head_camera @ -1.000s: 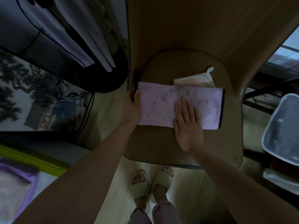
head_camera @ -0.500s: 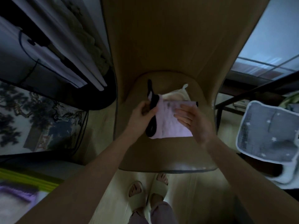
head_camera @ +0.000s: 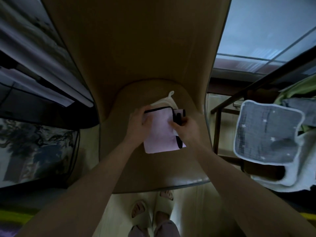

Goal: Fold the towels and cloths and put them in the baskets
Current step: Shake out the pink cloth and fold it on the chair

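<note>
Hands (head_camera: 136, 124) (head_camera: 185, 128) grip pink cloth (head_camera: 159, 135); cream cloth (head_camera: 165, 102) mostly hidden beneath.

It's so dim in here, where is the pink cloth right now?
The pink cloth lies on the chair seat mid-view, between the left hand and right hand, overlapping a cream cloth.

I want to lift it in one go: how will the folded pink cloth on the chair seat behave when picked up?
The pink cloth is probably floppy: it lies in soft folded layers, so held by one edge it would likely fall open. It looks thin, so likely light. Both the left hand and the right hand grip its far corners; lifting evenly from both sides should keep the fold.
</note>
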`<action>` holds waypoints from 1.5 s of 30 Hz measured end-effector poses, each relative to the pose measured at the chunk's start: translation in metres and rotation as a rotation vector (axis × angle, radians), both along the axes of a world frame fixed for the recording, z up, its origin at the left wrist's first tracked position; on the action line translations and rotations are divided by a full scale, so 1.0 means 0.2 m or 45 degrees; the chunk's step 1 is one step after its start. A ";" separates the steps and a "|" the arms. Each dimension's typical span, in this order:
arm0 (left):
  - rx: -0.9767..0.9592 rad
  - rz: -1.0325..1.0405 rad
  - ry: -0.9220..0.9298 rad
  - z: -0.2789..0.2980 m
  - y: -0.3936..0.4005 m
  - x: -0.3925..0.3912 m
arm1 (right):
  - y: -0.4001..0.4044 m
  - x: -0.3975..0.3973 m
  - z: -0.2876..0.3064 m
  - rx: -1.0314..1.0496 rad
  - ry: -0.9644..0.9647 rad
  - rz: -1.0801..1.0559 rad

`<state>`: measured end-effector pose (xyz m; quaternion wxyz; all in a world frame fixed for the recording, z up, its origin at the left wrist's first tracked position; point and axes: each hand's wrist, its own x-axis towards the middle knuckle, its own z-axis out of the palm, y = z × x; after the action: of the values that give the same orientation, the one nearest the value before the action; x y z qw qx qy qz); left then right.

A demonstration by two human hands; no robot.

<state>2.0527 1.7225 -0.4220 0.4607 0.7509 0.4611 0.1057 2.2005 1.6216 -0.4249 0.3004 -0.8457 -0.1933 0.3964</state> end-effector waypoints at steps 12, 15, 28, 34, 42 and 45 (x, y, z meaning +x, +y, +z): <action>-0.268 -0.323 0.013 -0.01 0.14 0.04 | -0.02 -0.01 -0.06 0.158 -0.358 -0.047; -0.338 -0.399 -0.022 -0.01 0.14 0.06 | -0.02 0.00 -0.09 0.088 -0.219 -0.204; -0.307 -0.485 0.066 -0.02 0.17 0.06 | -0.02 0.01 -0.07 -0.208 -0.153 -0.094; -0.425 -0.483 -0.102 0.33 0.07 -0.06 | -0.14 -0.02 0.28 0.094 0.014 -0.143; 0.249 -0.853 -0.076 0.97 0.02 -0.26 | -0.27 -0.04 1.06 0.386 -0.068 0.287; 0.318 -0.844 -0.049 1.24 0.00 -0.29 | -0.30 -0.07 1.33 0.487 -0.035 0.309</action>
<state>1.9942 1.7233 -0.1747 0.3832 0.9082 0.1671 0.0203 2.1866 1.5623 -0.1585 0.4028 -0.7491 -0.3695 0.3744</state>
